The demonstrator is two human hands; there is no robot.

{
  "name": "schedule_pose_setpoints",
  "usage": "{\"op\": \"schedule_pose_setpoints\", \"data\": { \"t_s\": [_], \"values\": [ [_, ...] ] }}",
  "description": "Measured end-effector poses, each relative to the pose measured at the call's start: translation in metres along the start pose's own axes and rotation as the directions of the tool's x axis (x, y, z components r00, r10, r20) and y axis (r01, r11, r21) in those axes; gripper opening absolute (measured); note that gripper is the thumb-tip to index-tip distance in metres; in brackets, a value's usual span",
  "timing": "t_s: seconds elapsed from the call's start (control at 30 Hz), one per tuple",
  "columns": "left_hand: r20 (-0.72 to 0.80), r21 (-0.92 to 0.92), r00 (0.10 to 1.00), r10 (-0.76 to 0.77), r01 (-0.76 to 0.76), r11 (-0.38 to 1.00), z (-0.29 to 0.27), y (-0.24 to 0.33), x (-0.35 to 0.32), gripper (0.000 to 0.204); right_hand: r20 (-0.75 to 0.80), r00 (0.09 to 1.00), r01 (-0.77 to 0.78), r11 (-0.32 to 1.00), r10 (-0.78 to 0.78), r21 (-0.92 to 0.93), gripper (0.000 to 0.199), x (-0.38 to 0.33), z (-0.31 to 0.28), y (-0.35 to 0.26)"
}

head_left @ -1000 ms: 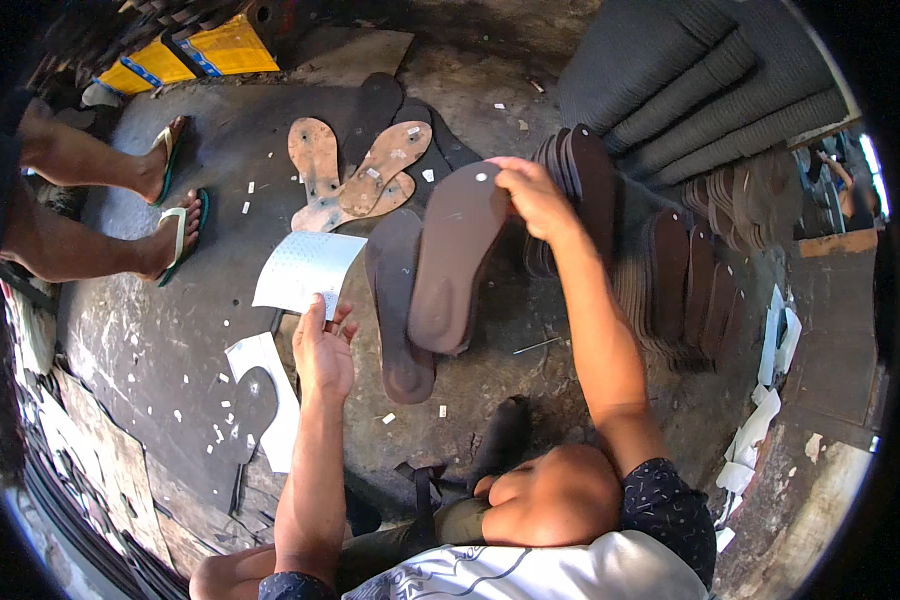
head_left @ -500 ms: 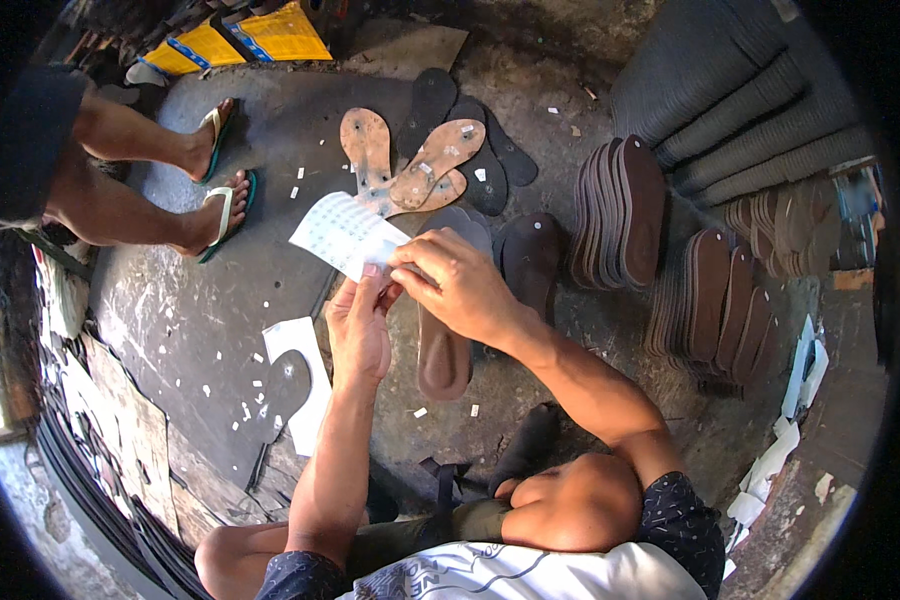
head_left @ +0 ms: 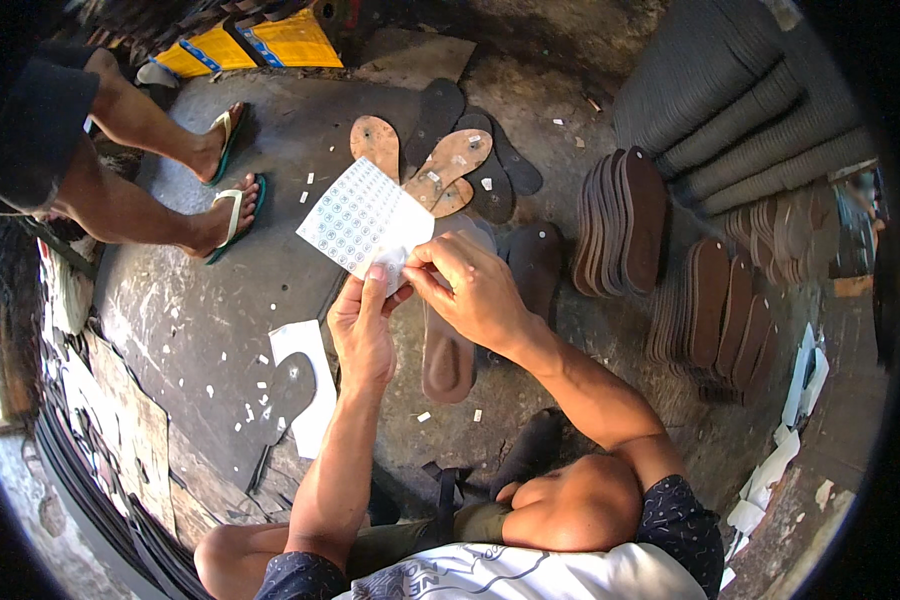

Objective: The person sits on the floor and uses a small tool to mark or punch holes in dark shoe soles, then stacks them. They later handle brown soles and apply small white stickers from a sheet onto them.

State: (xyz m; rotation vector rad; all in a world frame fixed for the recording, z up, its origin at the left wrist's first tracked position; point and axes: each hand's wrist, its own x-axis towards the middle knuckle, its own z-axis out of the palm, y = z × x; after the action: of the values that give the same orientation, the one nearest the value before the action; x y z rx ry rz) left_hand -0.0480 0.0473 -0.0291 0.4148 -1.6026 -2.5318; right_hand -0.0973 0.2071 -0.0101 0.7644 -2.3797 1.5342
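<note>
The sheet (white, printed with rows of small round marks) stands just above both hands, over the grey floor. Its lower corner is pinched between the thumb and fingers of the left hand, which is clamped on it. The right hand touches the same corner from the right, fingertips drawn together on the sheet's edge; whether it grips or only picks at it cannot be told.

The left forearm rises straight from the lower edge, palm turned toward the sheet. The right arm comes in from the lower right, elbow bent, wrist cocked left.

A brown sole lies on the floor under the hands, more soles beyond the sheet, and stacks stand on edge to the right. Another person's sandalled feet stand at the left.

Half a second ago the hands sat much the same way on the sheet; a second ago the right hand was off it, reaching to the soles.
</note>
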Motion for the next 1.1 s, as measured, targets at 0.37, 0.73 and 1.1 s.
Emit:
{"op": "schedule_pose_setpoints", "data": {
  "t_s": [0.37,0.73,1.1],
  "values": [
    [0.018,0.104,1.000,0.000,-0.002,0.995,0.009,-0.005,0.000,0.031,-0.090,0.996,0.028,0.999,-0.025,0.030,0.041,0.000,0.014,0.006],
    [-0.054,0.168,0.998,0.020,-0.011,0.986,0.006,-0.024,-0.008,0.031,0.004,1.000,-0.003,1.000,0.003,-0.022,0.054,-0.019,0.017,0.014],
    [-0.039,0.146,0.997,0.070,-0.063,0.987,0.005,-0.034,-0.006,0.025,-0.076,0.997,0.015,0.992,-0.006,0.128,0.057,-0.020,0.025,0.026]
  ]
}}
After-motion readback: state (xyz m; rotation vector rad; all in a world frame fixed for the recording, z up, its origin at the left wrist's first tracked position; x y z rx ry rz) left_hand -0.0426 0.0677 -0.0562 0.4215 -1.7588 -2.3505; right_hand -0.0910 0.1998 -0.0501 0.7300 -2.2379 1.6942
